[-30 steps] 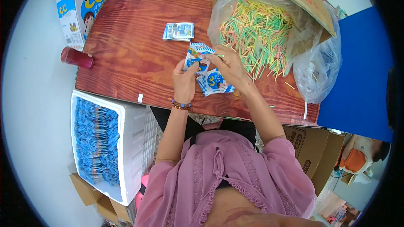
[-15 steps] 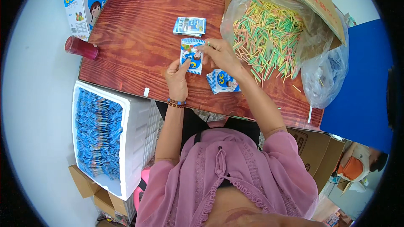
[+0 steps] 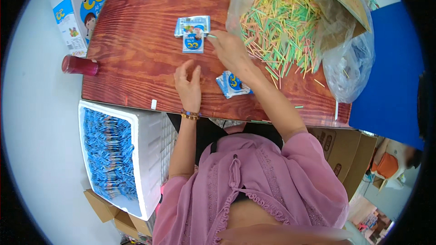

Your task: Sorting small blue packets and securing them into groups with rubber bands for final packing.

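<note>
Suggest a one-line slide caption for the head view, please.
Right hand reaches beside small blue packets on a wooden table; left hand rests flat, next to a bag of coloured sticks.

A small packing workshop is showing: a wooden surface (image 3: 136, 54) is carrying a bag of coloured sticks (image 3: 281, 27), beside a foam box of blue packets (image 3: 109, 154) and cardboard cartons (image 3: 336, 149).

Right grip (image 3: 229, 47) contents unclear (too small).
</note>
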Demonstrator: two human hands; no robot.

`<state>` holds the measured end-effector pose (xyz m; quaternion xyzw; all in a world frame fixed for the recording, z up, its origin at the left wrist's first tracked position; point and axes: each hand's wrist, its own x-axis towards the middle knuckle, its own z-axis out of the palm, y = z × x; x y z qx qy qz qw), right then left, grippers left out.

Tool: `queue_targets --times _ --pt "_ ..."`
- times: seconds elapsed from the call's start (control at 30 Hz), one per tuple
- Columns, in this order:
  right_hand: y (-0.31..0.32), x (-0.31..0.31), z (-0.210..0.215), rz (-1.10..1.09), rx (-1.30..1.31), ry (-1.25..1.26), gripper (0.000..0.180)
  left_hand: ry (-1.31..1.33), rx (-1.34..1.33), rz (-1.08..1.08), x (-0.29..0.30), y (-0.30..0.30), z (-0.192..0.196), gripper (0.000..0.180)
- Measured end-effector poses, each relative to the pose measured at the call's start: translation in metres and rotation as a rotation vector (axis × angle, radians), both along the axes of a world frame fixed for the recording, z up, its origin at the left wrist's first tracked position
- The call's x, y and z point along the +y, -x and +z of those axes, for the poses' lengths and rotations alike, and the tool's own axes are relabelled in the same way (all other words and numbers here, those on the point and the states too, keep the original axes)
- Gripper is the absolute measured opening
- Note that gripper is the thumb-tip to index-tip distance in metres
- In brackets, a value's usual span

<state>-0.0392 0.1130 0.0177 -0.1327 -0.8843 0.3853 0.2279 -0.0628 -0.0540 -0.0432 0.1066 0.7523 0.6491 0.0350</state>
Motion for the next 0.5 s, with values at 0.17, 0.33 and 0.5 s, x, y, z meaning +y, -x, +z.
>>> queue_targets --times 0.17,0.33,0.5 --pt "-0.087 0.081 -0.003 -0.391 -0.352 -0.356 0.023 0.454 0.476 -0.219 0.035 -0.044 0.019 0.032" --pt "-0.123 0.113 -0.006 -0.495 -0.365 -0.453 0.021 0.558 0.425 -0.268 0.048 -0.038 0.005 0.028" --pt "-0.124 0.077 -0.013 -0.184 -0.051 -0.245 0.029 0.499 0.503 -0.274 0.047 -0.033 -0.001 0.02"
